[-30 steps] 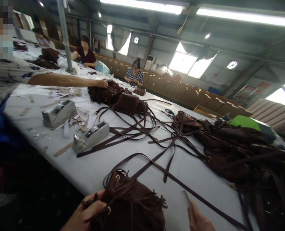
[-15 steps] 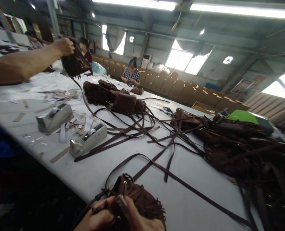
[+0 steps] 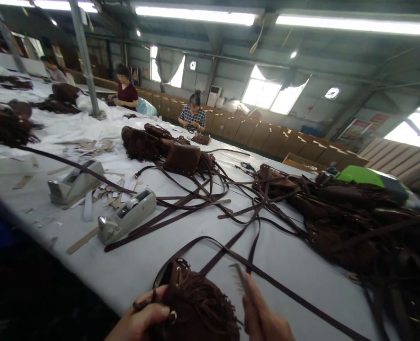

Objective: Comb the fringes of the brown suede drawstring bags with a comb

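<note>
A dark brown fringed bag with metal eyelets is at the near edge of the table, its long strap running off to the right. My left hand grips the bag by its left side, thumb on top near an eyelet. Just right of the fringe, my right hand is closed on a grey comb, held upright with its teeth facing the bag. The comb is apart from the fringe. The lower part of both hands is cut off by the frame's bottom.
Two tape dispensers stand left among paper strips. Brown bags with tangled straps lie mid-table, and a large heap of bags is at right. Across the table sits a co-worker; others work farther left.
My right hand has moved right, off the bag, and the comb now shows in it. Another person's arm at upper left has left view; the bag it held now lies at the left edge.
</note>
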A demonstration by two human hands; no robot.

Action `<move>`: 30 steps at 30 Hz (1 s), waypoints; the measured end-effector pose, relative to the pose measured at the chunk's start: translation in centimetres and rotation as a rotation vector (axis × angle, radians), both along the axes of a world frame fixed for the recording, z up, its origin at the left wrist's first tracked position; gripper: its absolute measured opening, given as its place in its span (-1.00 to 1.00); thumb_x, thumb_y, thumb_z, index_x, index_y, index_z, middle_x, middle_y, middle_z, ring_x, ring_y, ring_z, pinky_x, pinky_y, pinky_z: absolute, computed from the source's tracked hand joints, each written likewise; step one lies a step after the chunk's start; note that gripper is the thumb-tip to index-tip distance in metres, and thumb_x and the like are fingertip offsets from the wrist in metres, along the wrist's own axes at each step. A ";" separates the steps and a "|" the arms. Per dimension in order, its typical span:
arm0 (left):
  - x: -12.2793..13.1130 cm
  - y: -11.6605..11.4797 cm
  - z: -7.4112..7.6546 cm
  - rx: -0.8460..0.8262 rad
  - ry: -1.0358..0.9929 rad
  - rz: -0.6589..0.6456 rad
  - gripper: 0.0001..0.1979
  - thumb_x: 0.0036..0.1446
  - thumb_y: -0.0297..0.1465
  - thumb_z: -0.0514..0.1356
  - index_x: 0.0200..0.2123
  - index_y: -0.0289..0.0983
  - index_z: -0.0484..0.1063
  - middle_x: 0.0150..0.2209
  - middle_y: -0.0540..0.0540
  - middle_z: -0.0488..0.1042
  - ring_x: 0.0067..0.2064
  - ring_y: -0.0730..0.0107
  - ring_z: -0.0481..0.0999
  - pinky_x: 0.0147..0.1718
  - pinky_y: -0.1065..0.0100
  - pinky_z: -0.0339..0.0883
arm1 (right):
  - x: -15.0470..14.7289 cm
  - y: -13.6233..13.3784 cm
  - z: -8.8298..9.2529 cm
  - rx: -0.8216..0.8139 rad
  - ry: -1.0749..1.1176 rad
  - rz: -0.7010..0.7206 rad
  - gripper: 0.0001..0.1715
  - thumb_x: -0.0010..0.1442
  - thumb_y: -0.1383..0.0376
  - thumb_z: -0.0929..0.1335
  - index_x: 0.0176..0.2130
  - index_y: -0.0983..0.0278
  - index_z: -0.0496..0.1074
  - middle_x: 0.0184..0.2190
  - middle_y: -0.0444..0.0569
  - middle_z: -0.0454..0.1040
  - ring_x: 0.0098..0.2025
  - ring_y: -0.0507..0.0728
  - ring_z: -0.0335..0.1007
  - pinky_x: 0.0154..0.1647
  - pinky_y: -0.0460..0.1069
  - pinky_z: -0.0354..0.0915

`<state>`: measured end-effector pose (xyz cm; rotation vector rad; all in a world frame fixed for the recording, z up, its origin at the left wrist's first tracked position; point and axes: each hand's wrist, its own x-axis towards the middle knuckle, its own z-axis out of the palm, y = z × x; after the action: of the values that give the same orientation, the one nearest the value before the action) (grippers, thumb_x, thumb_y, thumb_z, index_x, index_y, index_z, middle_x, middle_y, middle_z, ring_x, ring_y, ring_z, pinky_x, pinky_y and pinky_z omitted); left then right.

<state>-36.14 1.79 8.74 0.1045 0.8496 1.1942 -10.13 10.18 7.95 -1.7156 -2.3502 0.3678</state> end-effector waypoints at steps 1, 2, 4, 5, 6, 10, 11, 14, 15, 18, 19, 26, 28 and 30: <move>0.2 0.4 0.1 0.000 -0.001 0.005 -0.54 -0.16 -0.41 0.36 -0.09 -0.30 0.51 -0.16 -0.21 0.56 -0.03 -0.06 0.51 -0.02 0.11 0.33 | -1.7 -0.8 0.3 0.036 0.026 0.087 -0.38 0.35 0.25 0.03 0.36 0.20 0.00 -0.50 -0.04 0.60 -0.49 0.15 0.56 -0.55 -0.09 0.34; 0.5 0.7 0.2 0.002 0.011 0.006 -0.54 -0.15 -0.40 0.37 -0.09 -0.30 0.51 -0.16 -0.21 0.56 -0.04 -0.05 0.51 -0.03 0.12 0.33 | -3.5 -1.4 0.5 0.069 0.016 0.167 -0.35 0.31 0.28 0.10 0.36 0.17 -0.01 -0.49 -0.06 0.60 -0.49 0.15 0.56 -0.54 -0.09 0.34; 0.8 1.5 0.8 0.035 0.060 0.000 -0.53 -0.13 -0.40 0.36 -0.07 -0.30 0.50 -0.17 -0.20 0.57 -0.07 -0.02 0.52 -0.07 0.16 0.35 | -6.4 -1.6 1.0 0.113 -0.068 0.261 -0.21 0.18 0.35 0.21 0.36 0.18 -0.02 -0.44 -0.06 0.62 -0.48 0.19 0.57 -0.50 -0.06 0.37; 0.8 1.9 1.3 0.074 0.082 -0.010 -0.52 -0.12 -0.39 0.35 -0.05 -0.31 0.49 -0.17 -0.20 0.57 -0.09 -0.01 0.52 -0.11 0.18 0.36 | -7.3 -1.2 1.2 0.121 -0.117 0.273 -0.16 0.13 0.38 0.24 0.36 0.20 -0.02 -0.40 -0.04 0.63 -0.47 0.21 0.57 -0.47 -0.04 0.39; 0.7 2.3 1.9 0.112 0.100 -0.017 -0.51 -0.12 -0.39 0.34 -0.04 -0.32 0.49 -0.18 -0.21 0.57 -0.11 0.00 0.53 -0.15 0.20 0.36 | -7.7 -0.5 1.4 0.111 -0.159 0.272 -0.13 0.11 0.41 0.25 0.36 0.23 -0.02 -0.38 -0.02 0.63 -0.45 0.23 0.58 -0.45 -0.02 0.40; 0.2 3.5 3.9 0.146 0.169 -0.007 -0.51 -0.15 -0.39 0.34 -0.05 -0.32 0.49 -0.22 -0.18 0.57 -0.16 0.05 0.54 -0.23 0.25 0.36 | -6.1 2.9 1.2 -0.063 -0.318 0.173 -0.19 0.10 0.55 0.22 0.31 0.31 0.10 -0.35 0.08 0.63 -0.33 0.22 0.60 -0.34 -0.04 0.39; 0.1 3.7 4.0 0.122 0.193 0.003 -0.52 -0.16 -0.40 0.34 -0.08 -0.31 0.50 -0.23 -0.16 0.58 -0.17 0.08 0.54 -0.22 0.27 0.37 | -5.3 3.6 0.9 -0.105 -0.364 0.124 -0.20 0.09 0.59 0.20 0.30 0.32 0.13 -0.36 0.10 0.63 -0.31 0.21 0.60 -0.33 -0.05 0.38; 0.2 4.3 2.7 0.063 0.228 0.027 -0.55 -0.21 -0.45 0.32 -0.12 -0.32 0.52 -0.26 -0.13 0.58 -0.18 0.14 0.54 -0.22 0.31 0.38 | -3.1 4.9 -0.3 -0.142 -0.465 0.013 -0.19 0.08 0.67 0.16 0.28 0.34 0.16 -0.38 0.15 0.62 -0.27 0.21 0.60 -0.29 -0.03 0.38; 0.3 4.5 1.8 0.052 0.232 0.024 -0.55 -0.21 -0.46 0.30 -0.13 -0.32 0.51 -0.27 -0.13 0.58 -0.17 0.15 0.54 -0.23 0.33 0.38 | -2.6 5.1 -0.7 -0.134 -0.481 0.003 -0.19 0.08 0.68 0.16 0.28 0.35 0.16 -0.39 0.15 0.62 -0.27 0.21 0.60 -0.29 -0.03 0.38; 0.0 5.4 -1.3 0.047 0.257 -0.030 -0.50 -0.17 -0.44 0.26 -0.06 -0.36 0.47 -0.21 -0.19 0.57 -0.13 0.09 0.54 -0.22 0.29 0.39 | -1.9 5.4 -1.8 -0.073 -0.514 0.015 -0.19 0.06 0.71 0.16 0.26 0.36 0.19 -0.42 0.12 0.61 -0.31 0.19 0.60 -0.34 -0.06 0.37; -0.3 5.8 -2.3 0.039 0.324 -0.034 -0.47 -0.14 -0.43 0.25 -0.01 -0.38 0.44 -0.17 -0.23 0.56 -0.10 0.05 0.54 -0.17 0.25 0.40 | -1.8 5.5 -2.1 -0.039 -0.517 0.024 -0.19 0.06 0.71 0.16 0.26 0.35 0.20 -0.42 0.10 0.61 -0.34 0.17 0.60 -0.37 -0.08 0.36; 1.6 8.4 -3.5 0.544 1.565 0.125 -0.47 0.17 -0.36 0.10 0.22 -0.29 0.25 0.29 -0.19 0.18 0.30 0.12 0.15 0.25 0.13 0.14 | -1.9 6.3 -3.5 0.265 -0.545 0.130 -0.22 0.01 0.70 0.25 0.19 0.34 0.29 -0.53 -0.08 0.54 -0.55 0.08 0.52 -0.59 -0.15 0.25; 4.2 9.1 -2.1 0.681 1.628 -0.132 -0.47 0.22 -0.41 0.02 0.27 -0.33 0.17 0.28 -0.23 0.20 0.26 0.13 0.23 0.21 0.16 0.22 | -1.6 6.6 -3.5 0.373 -0.536 0.185 -0.24 0.01 0.68 0.26 0.19 0.38 0.29 -0.55 -0.10 0.50 -0.58 0.08 0.49 -0.60 -0.13 0.26; 6.7 9.8 -0.8 0.679 1.729 -0.318 -0.45 0.21 -0.44 0.00 0.27 -0.36 0.16 0.26 -0.30 0.22 0.23 -0.04 0.27 0.21 -0.02 0.16 | -1.1 7.0 -3.0 0.477 -0.522 0.243 -0.25 0.02 0.66 0.25 0.20 0.40 0.27 -0.56 -0.12 0.46 -0.60 0.06 0.45 -0.59 -0.12 0.27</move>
<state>-29.40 11.56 7.94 1.9516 1.7065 0.8248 -11.26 17.14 4.96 -1.4158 -2.6977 -0.6399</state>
